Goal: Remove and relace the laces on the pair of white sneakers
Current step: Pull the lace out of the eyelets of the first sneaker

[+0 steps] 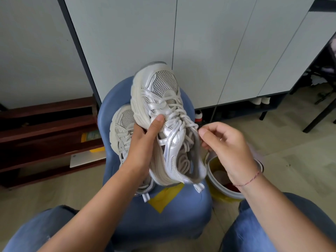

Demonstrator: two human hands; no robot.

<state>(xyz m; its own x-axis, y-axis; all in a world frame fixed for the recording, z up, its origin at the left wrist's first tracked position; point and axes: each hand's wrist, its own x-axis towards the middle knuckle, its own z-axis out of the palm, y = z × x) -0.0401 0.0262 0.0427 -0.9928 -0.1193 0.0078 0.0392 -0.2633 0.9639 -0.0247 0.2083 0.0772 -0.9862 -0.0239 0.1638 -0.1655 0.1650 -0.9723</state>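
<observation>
Tall pale cupboard doors (127, 42) stand at the back, and a blue chair (163, 215) sits in front of the person's knees. 1 white sneaker (123, 122) lies on the chair seat near its left edge, toe toward the back edge. The other sneaker (163, 91) is up in the air over the middle of the seat, toe pointing away.

The left hand (143, 142) grips it from the side, thumb pressed on the silver part. The right hand (229, 142) has its fingers curled at the top of the laces (174, 108). It looks like it pinches the lace there, but the tip is too small to see well.

Both sneakers have their laces in, so the job looks just begun. I think the left hand should hold the sneaker tight so it does not tip. The right hand should pull the lace out of 1 hole at a time, top first, with slow tugs so it does not knot. Some lace sits curled inside the sneaker, so that should come out first.
</observation>
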